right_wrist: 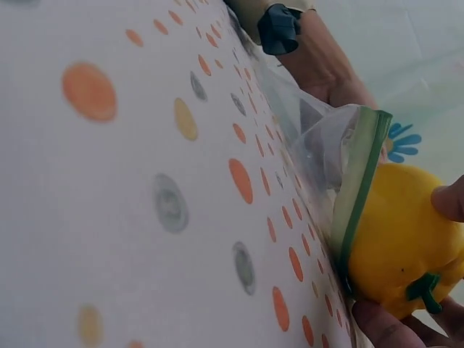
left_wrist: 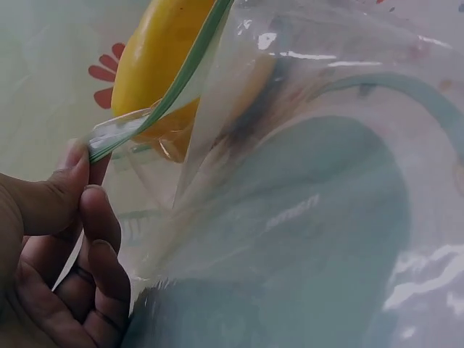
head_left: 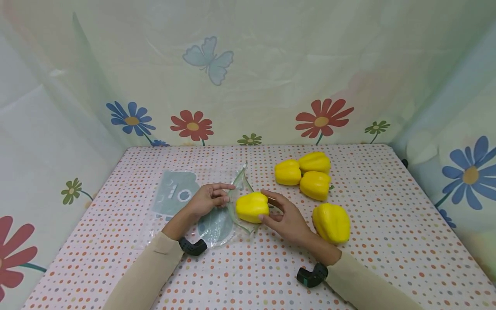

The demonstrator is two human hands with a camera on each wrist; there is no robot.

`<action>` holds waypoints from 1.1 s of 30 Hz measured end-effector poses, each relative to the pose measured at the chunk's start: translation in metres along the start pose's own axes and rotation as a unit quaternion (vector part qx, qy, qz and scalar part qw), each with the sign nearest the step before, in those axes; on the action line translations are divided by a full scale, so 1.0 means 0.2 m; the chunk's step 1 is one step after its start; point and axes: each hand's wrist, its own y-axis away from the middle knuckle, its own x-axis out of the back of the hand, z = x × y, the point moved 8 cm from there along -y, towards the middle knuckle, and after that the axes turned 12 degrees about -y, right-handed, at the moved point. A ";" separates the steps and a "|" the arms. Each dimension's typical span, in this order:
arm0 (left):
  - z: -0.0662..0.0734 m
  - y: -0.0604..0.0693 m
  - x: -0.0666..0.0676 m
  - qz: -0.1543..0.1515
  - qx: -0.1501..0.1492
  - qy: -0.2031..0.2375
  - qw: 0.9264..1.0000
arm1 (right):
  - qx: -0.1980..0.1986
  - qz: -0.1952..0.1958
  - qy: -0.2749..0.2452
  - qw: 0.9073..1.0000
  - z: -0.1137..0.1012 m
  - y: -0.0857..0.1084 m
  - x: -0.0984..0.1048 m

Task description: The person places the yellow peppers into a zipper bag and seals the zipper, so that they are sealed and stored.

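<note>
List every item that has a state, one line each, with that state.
Clear zip bag: mouth open, on the table
Held yellow pepper: in the bag's mouth
Left grip: pinching the bag's edge
Right grip: holding that pepper
Three peppers: grouped on the table, outside the bag
Lone pepper: apart from the group, outside the bag
Black wrist devices: worn

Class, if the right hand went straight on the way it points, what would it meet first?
Past the yellow bell pepper it holds, the right hand would likely meet the green-rimmed clear plastic bag; depth is unclear.
</note>
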 end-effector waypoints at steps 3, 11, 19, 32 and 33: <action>0.01 0.00 0.01 -0.004 0.001 0.011 1.000 | -0.004 0.003 -0.003 1.000 0.01 -0.01 -0.01; 0.00 0.01 0.01 -0.008 0.005 0.045 0.999 | -0.016 -0.007 0.000 1.000 0.00 -0.03 -0.03; 0.00 0.01 0.01 -0.018 -0.014 0.078 0.997 | -0.030 -0.004 0.005 1.000 0.01 -0.04 -0.04; 0.02 0.02 -0.01 -0.043 -0.032 0.119 0.991 | -0.037 -0.001 0.008 0.999 0.01 -0.05 -0.05; 0.02 0.02 -0.01 -0.042 -0.031 0.118 0.992 | -0.037 0.000 0.010 0.999 0.00 -0.05 -0.05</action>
